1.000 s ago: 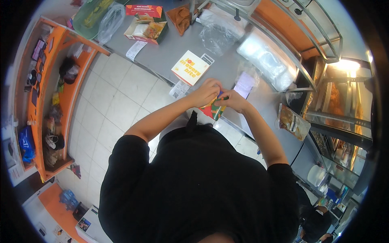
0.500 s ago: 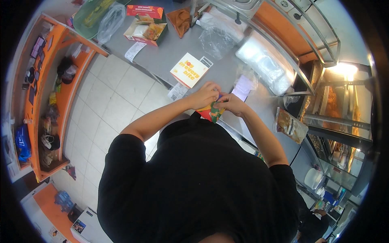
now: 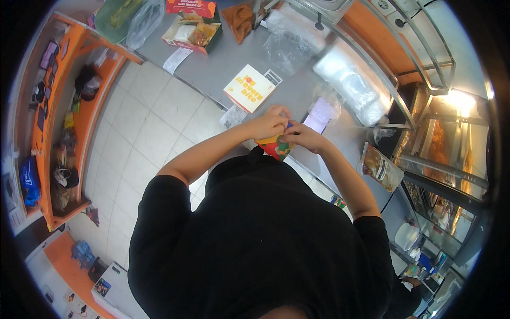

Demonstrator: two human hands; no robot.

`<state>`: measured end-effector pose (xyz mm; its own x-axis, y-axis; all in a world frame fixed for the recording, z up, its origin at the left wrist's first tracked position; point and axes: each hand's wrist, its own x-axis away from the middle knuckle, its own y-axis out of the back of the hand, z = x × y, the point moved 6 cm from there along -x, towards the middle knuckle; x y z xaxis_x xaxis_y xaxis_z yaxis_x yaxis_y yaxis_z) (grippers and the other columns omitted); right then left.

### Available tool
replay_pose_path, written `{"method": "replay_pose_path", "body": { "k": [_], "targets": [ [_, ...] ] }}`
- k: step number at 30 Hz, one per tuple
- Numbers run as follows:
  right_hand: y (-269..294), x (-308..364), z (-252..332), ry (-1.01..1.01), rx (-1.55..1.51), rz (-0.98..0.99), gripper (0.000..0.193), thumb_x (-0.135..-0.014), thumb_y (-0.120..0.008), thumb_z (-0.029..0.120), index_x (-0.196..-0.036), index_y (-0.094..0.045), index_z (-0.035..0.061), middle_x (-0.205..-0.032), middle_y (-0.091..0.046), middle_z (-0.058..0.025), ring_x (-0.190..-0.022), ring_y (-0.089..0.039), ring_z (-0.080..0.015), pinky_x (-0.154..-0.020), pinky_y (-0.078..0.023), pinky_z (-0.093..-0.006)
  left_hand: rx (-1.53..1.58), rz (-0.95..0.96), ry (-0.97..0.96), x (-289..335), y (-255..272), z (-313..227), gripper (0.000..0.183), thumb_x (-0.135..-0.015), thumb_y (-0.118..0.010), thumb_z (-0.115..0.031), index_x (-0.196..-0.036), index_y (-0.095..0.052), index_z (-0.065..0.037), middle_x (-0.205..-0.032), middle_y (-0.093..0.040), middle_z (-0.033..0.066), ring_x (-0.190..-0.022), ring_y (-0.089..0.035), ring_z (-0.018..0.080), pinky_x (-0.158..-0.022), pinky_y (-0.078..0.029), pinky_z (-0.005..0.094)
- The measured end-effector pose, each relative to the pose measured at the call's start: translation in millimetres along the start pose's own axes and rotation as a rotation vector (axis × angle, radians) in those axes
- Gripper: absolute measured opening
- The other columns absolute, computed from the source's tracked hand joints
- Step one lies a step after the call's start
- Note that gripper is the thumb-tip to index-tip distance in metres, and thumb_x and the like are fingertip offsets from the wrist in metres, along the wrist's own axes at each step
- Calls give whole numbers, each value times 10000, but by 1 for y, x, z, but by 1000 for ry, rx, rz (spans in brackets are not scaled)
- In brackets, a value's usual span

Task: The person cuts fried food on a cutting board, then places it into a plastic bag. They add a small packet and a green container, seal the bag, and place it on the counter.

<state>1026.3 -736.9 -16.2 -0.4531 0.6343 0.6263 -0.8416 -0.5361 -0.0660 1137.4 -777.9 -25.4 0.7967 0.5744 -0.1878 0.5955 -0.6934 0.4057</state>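
Observation:
Close to my body at the counter's near edge, my left hand (image 3: 270, 125) and my right hand (image 3: 302, 137) meet over a red, yellow and green patterned packet (image 3: 274, 149). Both hands are closed on its upper part, fingers bent inward. A small purple-blue bit shows between the fingertips; what it belongs to I cannot make out. Just beyond my left hand stands a closed white carton (image 3: 247, 89) with yellow and orange print. A printed slip (image 3: 234, 116) lies beside that carton, and a pale lilac paper (image 3: 317, 115) lies beyond my right hand.
An open food box (image 3: 211, 44) sits at the far left of the steel counter (image 3: 223, 66), near a brown cloth (image 3: 237, 22). Stacked clear plastic bags (image 3: 353, 85) lie right of centre. A filled clear pouch (image 3: 381, 167) and a lit glass cabinet (image 3: 443, 175) are rightward; orange shelves (image 3: 98, 127) stand left.
The view has shifted slightly. Both hands stay on the packet with only small finger movement, and the packet is tilted a little differently.

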Motion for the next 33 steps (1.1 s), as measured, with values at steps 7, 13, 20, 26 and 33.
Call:
{"method": "replay_pose_path", "body": {
  "k": [7,13,20,26,33],
  "targets": [
    [1,0,-2,0,-13,21,164,-770,-703,147,-759,-655,-10,-1136,-452,-71,-1027,-490,-189,-905,-393,-301,-1,35,19,-1,-1,2,56,-820,-508,-97,-777,-532,-70,-1137,-448,111,-1115,-379,302,-984,-296,404],
    [2,2,-3,36,-5,-27,201,-784,-710,177,-847,-673,-11,-1190,-448,-91,-1077,-482,-205,-931,-395,-318,-15,29,11,-1,0,-2,64,-829,-508,-105,-779,-525,-68,-1121,-444,114,-1105,-375,305,-976,-303,405],
    [4,4,-1,130,246,79,213,-801,-696,188,-909,-671,6,-1253,-434,-90,-1130,-448,-214,-981,-355,-332,-9,-28,-24,-1,-2,-8,64,-821,-506,-92,-763,-508,-67,-1119,-441,115,-1114,-374,313,-971,-306,414],
    [6,-1,-5,108,133,21,207,-761,-726,134,-899,-679,-14,-1222,-462,-107,-1087,-480,-214,-936,-388,-324,-25,-76,-39,-1,-2,-13,45,-794,-501,-64,-749,-500,-64,-1094,-464,114,-1116,-379,322,-973,-306,423],
    [3,0,-10,140,43,-63,197,-730,-747,111,-875,-690,-9,-1101,-565,-83,-992,-536,-177,-871,-422,-303,-89,-56,-74,0,-4,-19,67,-794,-486,-54,-727,-483,-53,-1097,-477,118,-1158,-367,335,-982,-314,440]
  ]
}}
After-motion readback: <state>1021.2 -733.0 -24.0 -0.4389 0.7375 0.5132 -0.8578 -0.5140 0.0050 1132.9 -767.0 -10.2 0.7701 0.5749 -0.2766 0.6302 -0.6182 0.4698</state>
